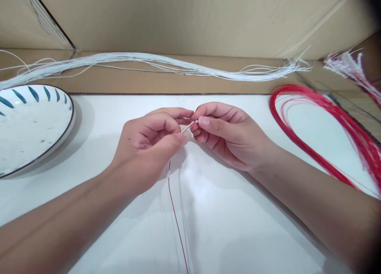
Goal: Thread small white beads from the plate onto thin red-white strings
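Observation:
Both hands meet above the middle of the white tabletop. My left hand [149,143] pinches a thin white wire and a red wire [188,127] between thumb and forefinger. From under this hand a red wire [175,214] hangs down toward the bottom edge, with a pale strand or its shadow beside it. My right hand [229,137] has its thumb and fingertips closed on a small white piece [197,121] at the wires' upper end. Whether that piece is a connector or a sleeve, I cannot tell; the fingers partly cover it.
A plate with blue leaf marks [32,135] stands at the left. Along the cardboard at the back lies a bundle of white wires [166,62]. Looped red wires [297,141] lie at the right, with white-ended wires [354,69] at the far right corner.

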Tool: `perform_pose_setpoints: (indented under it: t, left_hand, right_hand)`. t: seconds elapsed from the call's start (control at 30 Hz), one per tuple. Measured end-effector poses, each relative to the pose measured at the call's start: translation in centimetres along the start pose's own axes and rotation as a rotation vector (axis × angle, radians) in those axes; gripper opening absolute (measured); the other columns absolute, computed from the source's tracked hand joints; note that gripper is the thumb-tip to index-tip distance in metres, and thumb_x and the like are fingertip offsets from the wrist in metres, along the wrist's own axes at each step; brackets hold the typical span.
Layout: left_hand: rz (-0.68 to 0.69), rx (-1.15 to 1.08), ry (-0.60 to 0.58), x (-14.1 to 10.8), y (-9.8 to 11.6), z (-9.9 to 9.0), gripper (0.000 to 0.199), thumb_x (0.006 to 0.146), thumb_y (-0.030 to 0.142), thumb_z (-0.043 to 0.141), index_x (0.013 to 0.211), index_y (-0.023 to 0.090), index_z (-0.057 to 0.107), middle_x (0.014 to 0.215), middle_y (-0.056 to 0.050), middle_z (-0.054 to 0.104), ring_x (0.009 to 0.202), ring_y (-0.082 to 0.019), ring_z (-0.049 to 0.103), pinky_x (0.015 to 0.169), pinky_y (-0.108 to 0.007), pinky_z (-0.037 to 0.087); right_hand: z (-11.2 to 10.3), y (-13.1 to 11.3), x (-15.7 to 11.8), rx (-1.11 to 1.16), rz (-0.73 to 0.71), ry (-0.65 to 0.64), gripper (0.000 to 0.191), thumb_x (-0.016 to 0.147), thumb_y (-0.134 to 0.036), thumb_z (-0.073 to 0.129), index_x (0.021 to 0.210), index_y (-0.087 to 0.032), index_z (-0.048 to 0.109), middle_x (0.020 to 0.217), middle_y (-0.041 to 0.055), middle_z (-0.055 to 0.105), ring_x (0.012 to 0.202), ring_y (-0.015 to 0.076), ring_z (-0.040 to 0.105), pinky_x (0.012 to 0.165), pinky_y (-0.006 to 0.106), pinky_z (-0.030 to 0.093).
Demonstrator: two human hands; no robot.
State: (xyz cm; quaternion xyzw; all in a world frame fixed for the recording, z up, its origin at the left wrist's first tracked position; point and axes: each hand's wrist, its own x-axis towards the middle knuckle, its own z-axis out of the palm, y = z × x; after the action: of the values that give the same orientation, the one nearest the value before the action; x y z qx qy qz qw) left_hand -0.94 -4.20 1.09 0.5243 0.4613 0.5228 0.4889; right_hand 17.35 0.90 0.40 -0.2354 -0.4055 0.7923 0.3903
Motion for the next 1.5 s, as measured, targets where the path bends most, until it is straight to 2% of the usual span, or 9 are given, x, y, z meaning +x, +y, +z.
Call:
perform_pose_setpoints:
  t: [0.43, 0.5, 0.63, 0.83, 1.1, 1.27, 1.37, 1.5]
  left_hand:
    - [-0.029, 0.014, 0.019, 0.08, 0.36, 0.05, 0.022, 0.082, 0.010, 0.070, 0.063, 0.021, 0.070, 0.116, 0.003, 0.076, 0.109, -0.018, 0.071, 0.094, -0.029, 0.056]
    - [-0.036, 0.005, 0.024, 0.02, 0.40, 0.11, 0.021, 0.081, 0.011, 0.071, 0.063, 0.021, 0.069, 0.116, 0.001, 0.076, 0.109, -0.021, 0.071, 0.090, -0.031, 0.057]
    - [-0.051, -0.008, 0.058, -0.08, 0.42, 0.27, 0.021, 0.080, 0.012, 0.071, 0.062, 0.020, 0.068, 0.115, -0.003, 0.075, 0.103, -0.024, 0.071, 0.081, -0.034, 0.059]
    - [-0.031, -0.013, 0.019, -0.01, 0.16, 0.13, 0.022, 0.082, 0.010, 0.068, 0.063, 0.020, 0.067, 0.114, -0.003, 0.074, 0.095, -0.020, 0.071, 0.076, -0.032, 0.059]
    - [-0.056, -0.006, 0.057, -0.07, 0.42, 0.33, 0.021, 0.081, 0.011, 0.070, 0.062, 0.020, 0.069, 0.117, -0.002, 0.076, 0.106, -0.023, 0.071, 0.086, -0.033, 0.059]
    - [-0.050, 0.027, 0.044, -0.02, 0.33, 0.19, 0.021, 0.080, 0.011, 0.070, 0.062, 0.021, 0.069, 0.116, -0.001, 0.076, 0.108, -0.024, 0.071, 0.082, -0.031, 0.060]
    - [-0.052, 0.026, 0.035, -0.14, 0.33, 0.20, 0.021, 0.081, 0.011, 0.070, 0.063, 0.021, 0.069, 0.116, -0.002, 0.076, 0.109, -0.024, 0.071, 0.085, -0.032, 0.060]
    - [-0.066, -0.037, 0.042, -0.05, 0.32, 0.40, 0.022, 0.080, 0.009, 0.068, 0.061, 0.021, 0.069, 0.113, -0.001, 0.077, 0.099, -0.020, 0.073, 0.081, -0.032, 0.059]
  right_hand:
    - [0.10, -0.09, -0.17, -0.042, 0.008, -0.008, 0.005, 0.091, -0.012, 0.072, 0.088, -0.014, 0.075, 0.080, -0.0001, 0.067, 0.073, 0.0048, 0.061, 0.072, 0.013, 0.054]
    - [0.15, -0.10, -0.19, -0.053, 0.008, -0.010, 0.002, 0.090, -0.015, 0.074, 0.088, -0.015, 0.075, 0.079, -0.0003, 0.065, 0.073, 0.0053, 0.060, 0.071, 0.013, 0.054]
    - [0.19, -0.11, -0.20, -0.062, 0.015, -0.013, 0.009, 0.088, -0.022, 0.079, 0.085, -0.016, 0.074, 0.078, -0.0004, 0.062, 0.072, 0.0067, 0.058, 0.069, 0.015, 0.054]
    - [-0.01, -0.02, -0.04, -0.026, 0.033, -0.047, 0.008, 0.090, -0.021, 0.077, 0.086, -0.015, 0.073, 0.080, 0.0008, 0.068, 0.068, 0.0054, 0.060, 0.066, 0.014, 0.053]
    - [0.18, -0.01, -0.13, -0.087, -0.005, 0.021, 0.006, 0.091, -0.017, 0.073, 0.085, -0.015, 0.075, 0.079, 0.0004, 0.065, 0.072, 0.0061, 0.059, 0.069, 0.015, 0.053]
    - [0.09, -0.16, -0.19, -0.088, 0.008, 0.042, 0.005, 0.089, -0.018, 0.075, 0.085, -0.016, 0.076, 0.079, -0.0001, 0.067, 0.070, 0.0063, 0.060, 0.068, 0.016, 0.054]
    - [0.21, -0.12, -0.13, -0.048, 0.031, 0.053, 0.001, 0.088, -0.017, 0.076, 0.088, -0.016, 0.076, 0.078, -0.0002, 0.068, 0.069, 0.0061, 0.061, 0.067, 0.016, 0.054]
    - [0.32, 0.22, 0.26, -0.038, 0.046, 0.105, 0.009, 0.089, -0.010, 0.069, 0.086, -0.015, 0.075, 0.075, 0.0004, 0.068, 0.067, 0.0061, 0.061, 0.064, 0.015, 0.054]
